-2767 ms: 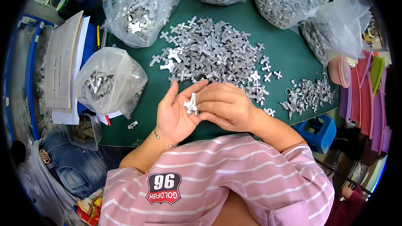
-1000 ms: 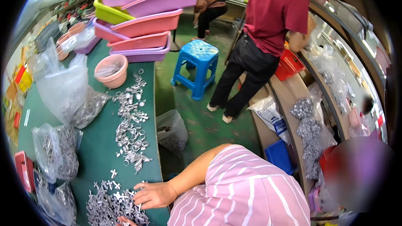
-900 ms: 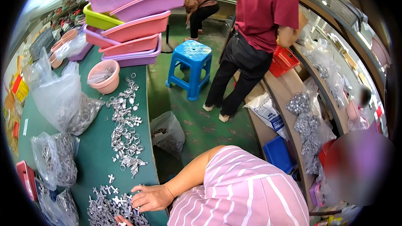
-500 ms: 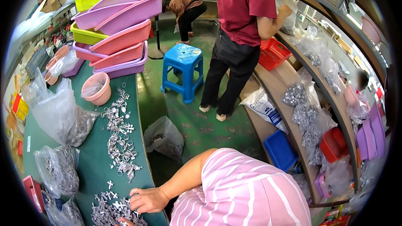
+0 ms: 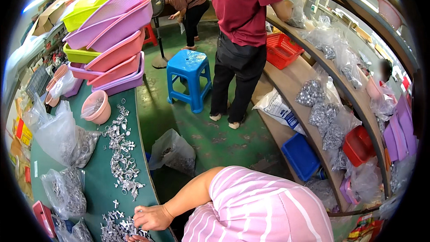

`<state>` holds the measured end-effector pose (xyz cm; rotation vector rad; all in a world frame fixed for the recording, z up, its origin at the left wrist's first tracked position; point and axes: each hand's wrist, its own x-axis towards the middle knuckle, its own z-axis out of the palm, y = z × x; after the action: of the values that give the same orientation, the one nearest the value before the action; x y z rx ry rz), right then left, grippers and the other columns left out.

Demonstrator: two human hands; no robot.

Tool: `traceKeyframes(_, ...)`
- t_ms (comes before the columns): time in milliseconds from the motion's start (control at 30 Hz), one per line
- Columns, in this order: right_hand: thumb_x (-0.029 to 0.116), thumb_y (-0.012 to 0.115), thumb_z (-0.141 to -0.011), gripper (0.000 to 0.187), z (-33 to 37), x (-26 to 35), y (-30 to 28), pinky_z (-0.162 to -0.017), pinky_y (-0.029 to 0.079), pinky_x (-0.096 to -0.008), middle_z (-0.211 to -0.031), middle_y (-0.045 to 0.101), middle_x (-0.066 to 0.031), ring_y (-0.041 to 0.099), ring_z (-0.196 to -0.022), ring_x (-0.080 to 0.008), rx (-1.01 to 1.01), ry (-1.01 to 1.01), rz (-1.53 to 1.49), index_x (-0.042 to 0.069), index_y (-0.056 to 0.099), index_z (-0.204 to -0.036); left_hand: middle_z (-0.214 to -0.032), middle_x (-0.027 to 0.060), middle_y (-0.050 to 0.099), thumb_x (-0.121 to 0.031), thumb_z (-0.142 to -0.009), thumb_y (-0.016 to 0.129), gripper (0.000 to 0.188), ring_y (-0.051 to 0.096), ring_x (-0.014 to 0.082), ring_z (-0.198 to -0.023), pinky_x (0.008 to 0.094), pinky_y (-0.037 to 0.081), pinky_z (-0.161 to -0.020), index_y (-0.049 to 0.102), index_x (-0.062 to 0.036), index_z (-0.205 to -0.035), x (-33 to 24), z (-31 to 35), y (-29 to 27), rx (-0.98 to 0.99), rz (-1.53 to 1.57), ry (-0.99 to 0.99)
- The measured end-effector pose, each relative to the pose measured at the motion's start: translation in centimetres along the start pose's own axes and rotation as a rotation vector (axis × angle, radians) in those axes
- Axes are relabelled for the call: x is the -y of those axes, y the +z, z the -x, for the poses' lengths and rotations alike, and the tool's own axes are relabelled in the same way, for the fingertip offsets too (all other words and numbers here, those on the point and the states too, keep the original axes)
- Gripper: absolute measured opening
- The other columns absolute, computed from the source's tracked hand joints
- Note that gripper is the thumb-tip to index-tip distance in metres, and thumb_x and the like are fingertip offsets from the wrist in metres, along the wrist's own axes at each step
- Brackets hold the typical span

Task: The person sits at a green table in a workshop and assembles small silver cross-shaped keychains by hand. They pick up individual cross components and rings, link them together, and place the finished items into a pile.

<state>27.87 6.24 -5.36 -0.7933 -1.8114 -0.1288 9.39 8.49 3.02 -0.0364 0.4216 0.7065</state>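
One curled right hand (image 5: 152,218) and one mostly cropped left hand (image 5: 137,238), both at heaped grey crosses (image 5: 113,229) (any grip unclear).

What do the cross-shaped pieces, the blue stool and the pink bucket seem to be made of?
Cross-shaped pieces: likely metal, dull silver-grey with brighter glints; which metal, I cannot tell.
Blue stool: most likely moulded plastic, slightly glossy; the legs are evenly coloured, the seat has whitish marks.
Pink bucket: probably plastic, smooth, with an evenly coloured wall and thin rim.
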Motion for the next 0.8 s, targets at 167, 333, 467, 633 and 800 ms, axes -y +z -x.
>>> traceKeyframes(167, 0.007, 0.059, -0.065, 0.010, 0.1, -0.5, 0.5, -0.082, 0.035, -0.0473, -0.094, 0.055, -0.0129, 0.051, -0.092, -0.0302, 0.047, 0.048, 0.006, -0.001, 0.057, -0.073, -0.116, 0.0150, 0.052, -0.020, -0.086, 0.057, 0.039, 0.046, 0.0273, -0.107, 0.0528, 0.026, -0.101, 0.048, 0.0041, -0.115, 1.4, -0.5, 2.4, -0.084, -0.132, 0.197)
traceKeyframes(333, 0.010, 0.057, -0.062, 0.010, -2.1, -0.5, -0.5, -0.066, 0.040, -0.0416, -0.091, 0.057, -0.0120, 0.056, -0.080, -0.0262, 0.133, 0.075, 0.031, 0.005, 0.057, -0.070, -0.138, 0.0194, 0.028, -0.046, -0.088, 0.040, 0.065, 0.023, 0.0407, -0.128, 0.0560, 0.018, -0.104, 0.028, 0.0011, -0.132, 1.1, -0.1, 4.4, 0.006, 0.100, 0.333)
traceKeyframes(467, 0.005, 0.059, -0.062, 0.021, -2.1, 0.1, -0.8, -0.083, 0.035, -0.0397, -0.100, 0.057, -0.0066, 0.053, -0.094, -0.0229, 0.239, 0.165, 0.099, 0.006, 0.060, -0.082, -0.135, 0.0228, 0.030, -0.047, -0.089, 0.038, 0.065, 0.023, 0.0399, -0.129, 0.0520, 0.021, -0.105, 0.031, 0.0038, -0.129, -0.6, -0.4, 3.9, 0.171, 0.142, 0.282)
traceKeyframes(633, 0.002, 0.060, -0.062, 0.024, -2.3, 0.4, -0.5, -0.082, 0.035, -0.0413, -0.102, 0.056, -0.0074, 0.052, -0.093, -0.0251, 0.281, 0.165, 0.051, 0.007, 0.060, -0.086, -0.090, 0.0126, 0.054, -0.029, -0.088, 0.050, 0.026, 0.053, 0.0250, -0.088, 0.0378, 0.046, -0.077, 0.054, -0.0032, -0.088, -1.7, -0.9, -0.1, -0.025, 0.202, 0.276)
traceKeyframes(800, 0.001, 0.061, -0.061, 0.023, -3.0, 0.3, -0.7, -0.082, 0.035, -0.0404, -0.099, 0.057, -0.0080, 0.052, -0.093, -0.0255, 0.315, 0.183, 0.028, 0.006, 0.061, -0.084, -0.065, 0.0006, 0.044, -0.029, -0.088, 0.051, 0.023, 0.041, 0.0131, -0.059, 0.0262, 0.034, -0.048, 0.053, -0.0079, -0.079, -4.3, -1.0, -0.2, -0.070, 0.204, 0.309)
